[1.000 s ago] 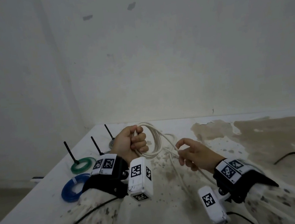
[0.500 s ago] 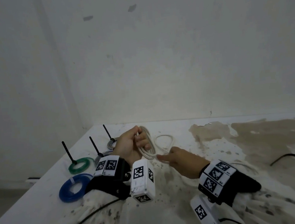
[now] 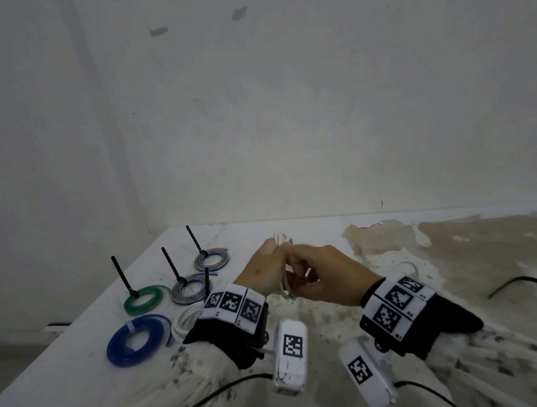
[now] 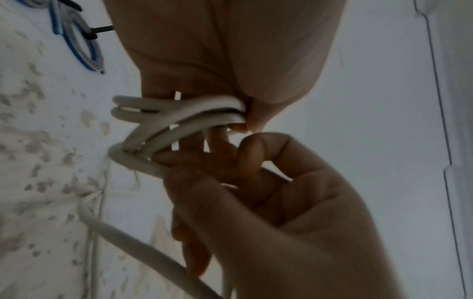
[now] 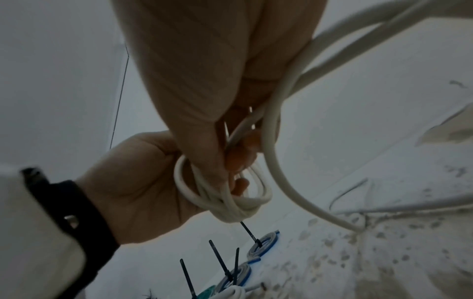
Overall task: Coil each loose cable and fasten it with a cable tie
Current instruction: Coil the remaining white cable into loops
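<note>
Over the stained white table point(image 3: 398, 289), near its middle, the left hand point(image 3: 263, 273) grips the white cable point(image 5: 225, 204) in small loops while the right hand point(image 3: 328, 276), at its 3 o'clock, pinches one strand, and a loose grip could let the loops spring open.

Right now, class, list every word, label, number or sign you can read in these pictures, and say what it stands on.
No readable words or numbers anywhere.
Left wrist band: black-and-white square code markers; tiny marks beneath them too small to read.
Right wrist band: the same markers, small print blurred.
Two white wrist cameras: one code marker each, no text.
Coiled cables, ties and wall: no labels visible.
</note>
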